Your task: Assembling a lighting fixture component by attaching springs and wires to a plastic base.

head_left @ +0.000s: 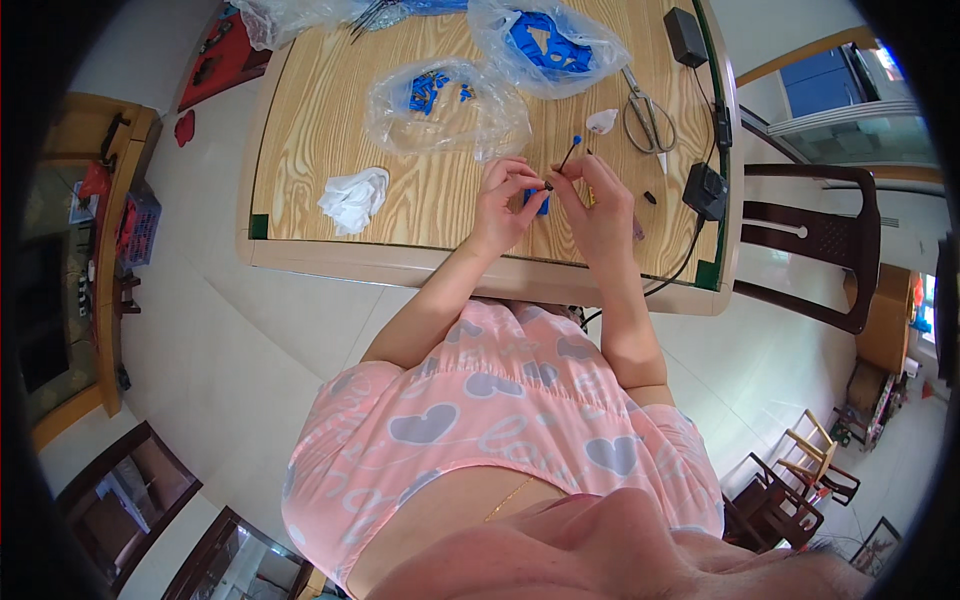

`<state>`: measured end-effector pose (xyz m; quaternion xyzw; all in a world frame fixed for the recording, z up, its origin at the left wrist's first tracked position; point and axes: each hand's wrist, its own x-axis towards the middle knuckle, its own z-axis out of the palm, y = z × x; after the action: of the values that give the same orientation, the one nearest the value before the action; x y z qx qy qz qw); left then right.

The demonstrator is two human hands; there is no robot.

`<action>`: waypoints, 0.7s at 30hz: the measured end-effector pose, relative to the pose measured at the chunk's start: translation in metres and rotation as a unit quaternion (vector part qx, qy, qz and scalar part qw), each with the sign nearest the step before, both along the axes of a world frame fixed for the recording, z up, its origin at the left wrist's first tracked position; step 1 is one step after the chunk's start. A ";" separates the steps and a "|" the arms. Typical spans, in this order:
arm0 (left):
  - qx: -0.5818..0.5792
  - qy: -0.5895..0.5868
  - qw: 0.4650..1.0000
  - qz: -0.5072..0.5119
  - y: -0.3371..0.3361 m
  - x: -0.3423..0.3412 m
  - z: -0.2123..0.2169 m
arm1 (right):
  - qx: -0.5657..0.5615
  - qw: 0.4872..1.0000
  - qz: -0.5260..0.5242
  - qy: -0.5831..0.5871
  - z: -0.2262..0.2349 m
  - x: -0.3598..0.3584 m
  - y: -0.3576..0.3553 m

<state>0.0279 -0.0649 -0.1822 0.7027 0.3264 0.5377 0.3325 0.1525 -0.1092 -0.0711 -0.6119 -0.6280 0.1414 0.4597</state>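
Note:
Over the near edge of the wooden table, both of my hands work close together. My left hand is closed, its thumb and forefinger pinching a small dark piece too small to name. In my right hand the fingers pinch a thin black stick with a blue tip, which points up and away from me. Between and below the hands lies a small blue piece, partly covered. Something yellow shows under my right fingers, mostly hidden.
Ahead lie clear plastic bags, one with small blue and yellow pieces, another with larger blue parts. Scissors, a black boxy device with a cable and a black power adapter are rightward. A crumpled white cloth lies left.

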 end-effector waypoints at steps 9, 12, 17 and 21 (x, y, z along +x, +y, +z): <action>0.006 0.000 1.000 0.000 0.001 0.000 -0.002 | 0.003 1.000 0.002 0.010 0.004 -0.003 0.000; 0.006 0.001 1.000 0.000 0.001 0.000 -0.003 | 0.007 1.000 0.004 0.005 0.004 -0.002 0.000; 0.003 0.001 1.000 -0.001 0.001 0.000 0.000 | 0.007 1.000 0.002 -0.003 0.001 -0.001 0.001; 0.001 0.000 1.000 0.000 0.001 0.000 -0.003 | 0.003 1.000 0.002 0.000 0.002 -0.002 0.001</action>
<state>0.0278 -0.0639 -0.1847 0.7030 0.3256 0.5381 0.3321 0.1504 -0.1084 -0.0691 -0.6093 -0.6296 0.1397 0.4613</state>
